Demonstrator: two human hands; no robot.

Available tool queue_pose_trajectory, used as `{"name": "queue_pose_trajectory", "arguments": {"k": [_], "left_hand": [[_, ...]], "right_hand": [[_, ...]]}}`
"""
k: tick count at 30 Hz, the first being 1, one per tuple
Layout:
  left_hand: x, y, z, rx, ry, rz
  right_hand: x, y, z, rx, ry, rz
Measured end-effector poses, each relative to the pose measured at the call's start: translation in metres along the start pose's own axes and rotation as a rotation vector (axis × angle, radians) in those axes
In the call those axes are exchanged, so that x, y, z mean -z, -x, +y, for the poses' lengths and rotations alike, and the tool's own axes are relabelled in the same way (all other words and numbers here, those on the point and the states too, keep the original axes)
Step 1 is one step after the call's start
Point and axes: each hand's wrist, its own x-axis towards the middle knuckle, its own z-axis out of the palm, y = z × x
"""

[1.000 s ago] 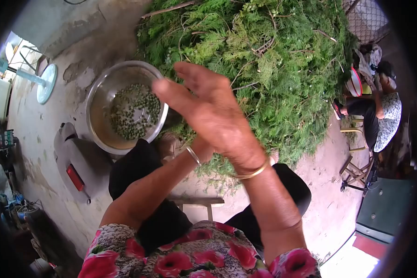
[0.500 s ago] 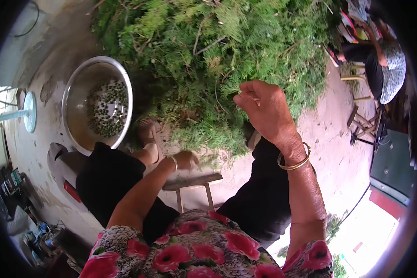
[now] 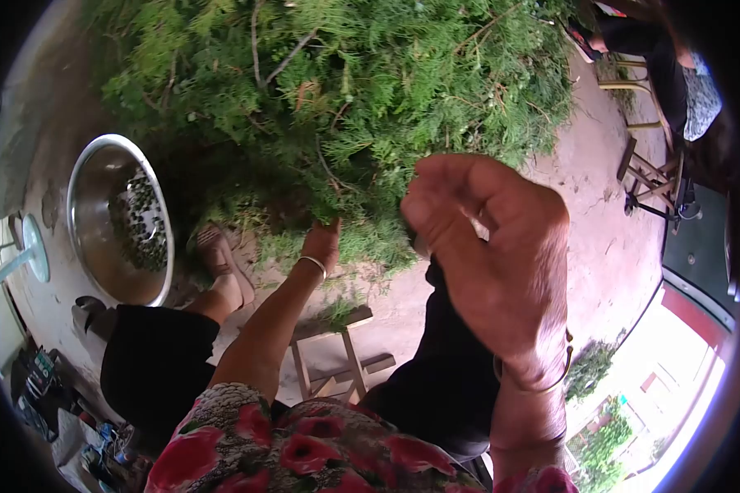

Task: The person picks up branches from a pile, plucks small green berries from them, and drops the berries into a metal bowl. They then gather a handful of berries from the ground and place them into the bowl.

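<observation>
A large heap of green conifer branches (image 3: 419,90) fills the ground in front of me. My left hand (image 3: 321,243) reaches to the heap's near edge, with its fingers partly lost among dark foliage. Raised close to the camera, my right hand (image 3: 501,255) has its fingers curled in toward the thumb; anything between the tips is too small or hidden to make out. A wide metal basin (image 3: 92,255) stands at the left, with many small green cones (image 3: 144,222) in its bottom.
A small wooden stool (image 3: 349,349) stands between my legs, with a green sprig (image 3: 337,312) at its edge. At the upper right another person (image 3: 699,103) sits beside a folding wooden stool (image 3: 649,185). Assorted clutter (image 3: 82,444) lies at the lower left.
My left hand has gone from above the small stool forward to the branches. My right hand has come nearer the camera. The whole view has shifted, and the basin appears lower and farther left.
</observation>
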Motion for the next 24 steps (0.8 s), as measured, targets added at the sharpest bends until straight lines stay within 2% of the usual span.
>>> {"name": "queue_pose_trajectory", "arguments": {"k": [3,4,5,6,8,9,11,12,13,14,18,21,23,24], "left_hand": [[-0.053,-0.026,-0.033,0.063,-0.092,0.086],[-0.044,-0.026,-0.033,-0.008,-0.024,0.194],[-0.044,-0.026,-0.038,-0.014,-0.023,0.191],[-0.044,-0.026,-0.045,0.086,0.270,0.195],[0.015,-0.013,-0.017,-0.081,0.226,0.267],[0.053,-0.005,0.001,-0.085,0.216,0.279],[0.108,0.008,0.024,0.302,0.739,-0.219],[0.127,0.017,0.032,0.298,0.731,-0.200],[0.144,0.028,0.039,0.236,0.845,-0.162],[0.161,0.038,0.043,0.170,0.955,-0.120],[0.232,0.070,0.059,0.031,1.040,0.007],[0.285,0.092,0.081,-0.095,0.911,0.127],[0.315,0.103,0.100,-0.105,0.822,0.153],[0.323,0.105,0.103,-0.209,0.702,0.212]], "right_hand": [[0.003,0.000,0.005,0.042,-0.034,0.019],[0.004,-0.002,0.006,0.065,-0.031,0.038],[0.006,-0.002,0.004,0.061,-0.029,0.043],[0.009,-0.003,-0.001,0.003,-0.039,0.036],[0.012,-0.003,-0.005,-0.040,-0.058,0.029],[0.011,-0.003,-0.004,-0.035,-0.031,0.027],[0.008,-0.003,0.003,-0.011,-0.014,0.028],[0.005,-0.003,0.008,0.044,0.045,0.034],[0.003,-0.003,0.011,0.101,0.103,0.042],[0.003,-0.003,0.009,0.068,0.159,0.019],[-0.012,-0.006,0.018,0.167,0.191,0.070],[-0.019,-0.007,0.004,0.170,0.331,0.105],[-0.024,-0.008,-0.010,0.048,0.247,-0.094],[-0.027,-0.006,-0.016,0.136,0.024,-0.068]]}}
